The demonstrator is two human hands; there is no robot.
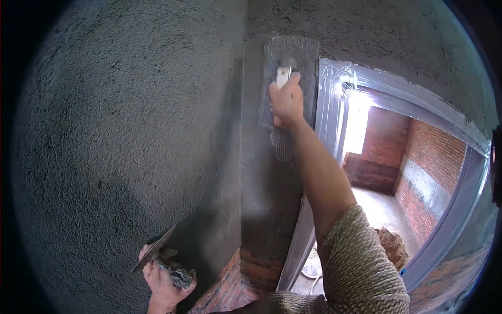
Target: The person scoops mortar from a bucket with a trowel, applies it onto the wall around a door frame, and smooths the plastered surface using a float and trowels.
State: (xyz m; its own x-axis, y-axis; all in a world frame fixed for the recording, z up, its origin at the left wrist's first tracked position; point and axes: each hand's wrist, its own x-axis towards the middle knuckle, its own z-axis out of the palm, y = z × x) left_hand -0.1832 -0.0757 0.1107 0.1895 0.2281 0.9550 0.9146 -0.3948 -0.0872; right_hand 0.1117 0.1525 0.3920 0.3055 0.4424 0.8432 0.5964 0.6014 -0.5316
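Observation:
My right hand (286,102) is raised and wrapped around the handle of a plastering float (307,57). The float is a long, rectangular, grey-smeared plate lying against the narrow strip of wall (253,172) between the inside corner and the door frame. Low on the left, my left hand (162,282) grips a trowel, its thin blade (162,243) seen nearly edge-on and close to the rough plastered wall (120,131). A grey, mortar-crusted lump (180,277) shows by the fingers; whether it is part of the trowel cannot be made out.
Right of the strip stands a door frame (327,99) wrapped in clear plastic film. Through it appear a pale floor (374,204) and a brick wall (436,152). Bare brick (259,272) shows below the plaster. A brown, rough bulk (392,247) is partly hidden behind my right arm.

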